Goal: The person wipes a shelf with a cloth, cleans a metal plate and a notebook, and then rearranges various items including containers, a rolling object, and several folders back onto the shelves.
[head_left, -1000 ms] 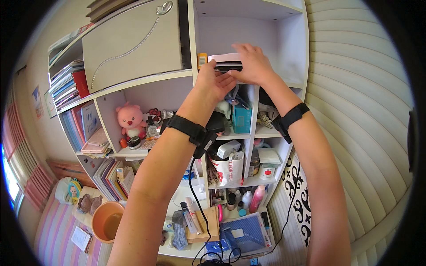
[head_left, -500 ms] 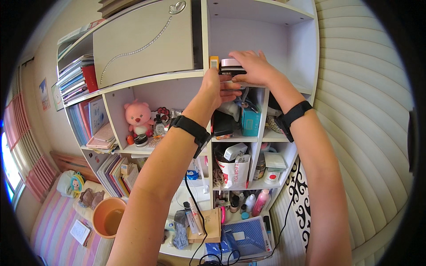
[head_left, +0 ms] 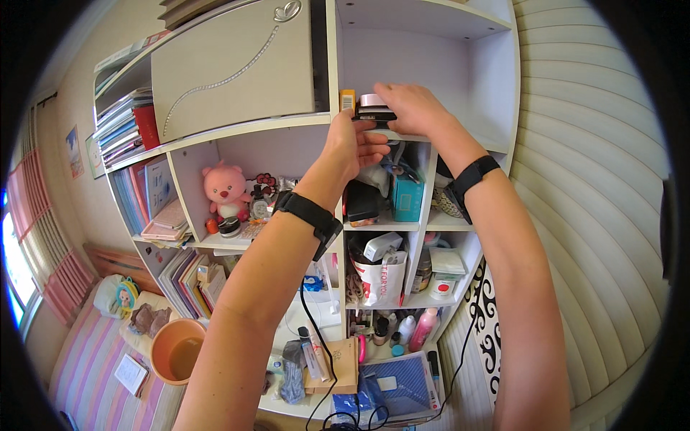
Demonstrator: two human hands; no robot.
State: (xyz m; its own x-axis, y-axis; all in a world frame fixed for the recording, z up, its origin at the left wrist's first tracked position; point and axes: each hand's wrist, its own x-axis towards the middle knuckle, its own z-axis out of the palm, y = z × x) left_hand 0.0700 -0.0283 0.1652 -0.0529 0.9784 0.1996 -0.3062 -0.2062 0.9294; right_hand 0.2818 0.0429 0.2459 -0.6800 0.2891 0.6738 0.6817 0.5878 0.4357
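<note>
High on the white shelf unit, a small stack with a round-edged pink top [head_left: 371, 100] and black parts below [head_left: 375, 113] sits at the front of the upper right compartment. My right hand [head_left: 411, 109] grips this stack from the right, its fingers bent over the side and largely hiding that end. My left hand [head_left: 353, 146] is just below and left, at the shelf's front edge. Its fingers are stretched out and apart, the thumb near the stack's left end. A yellow box [head_left: 347, 100] stands upright against the divider, left of the stack.
Below are cubbies with a teal box [head_left: 407, 197], a white bag [head_left: 379, 276] and several bottles [head_left: 424, 325]. A pink plush toy [head_left: 226, 188] sits to the left. A cream cabinet door [head_left: 237, 72] is at upper left. An orange bucket [head_left: 177, 352] stands by the bed. Black cables [head_left: 327, 352] hang over the desk.
My right hand has shifted slightly down and its fingers have closed in more on the stack. My left hand stays almost in place.
</note>
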